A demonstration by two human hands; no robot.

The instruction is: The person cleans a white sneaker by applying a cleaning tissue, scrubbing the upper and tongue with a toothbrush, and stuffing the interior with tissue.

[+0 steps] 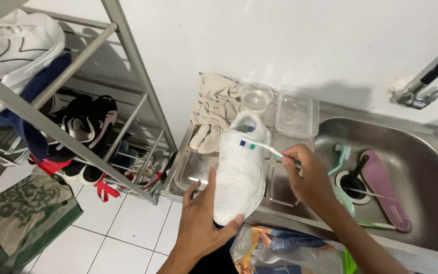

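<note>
A white sneaker (239, 170) rests on the steel drainboard (188, 172), toe pointing toward me. My left hand (201, 218) grips it around the toe end. My right hand (307, 177) is shut on a white toothbrush (262, 146), whose blue and green bristle head lies against the shoe's upper near the opening. A beige cloth (211, 109) is crumpled just behind the shoe.
The steel sink (422, 152) at right holds a purple insole (386, 187), a scrub brush (341, 155) and a drain plug (355, 177); a tap (427, 81) is above. A glass bowl (257, 96) and clear plastic box (295, 114) stand by the wall. A metal shoe rack (77, 101) stands left.
</note>
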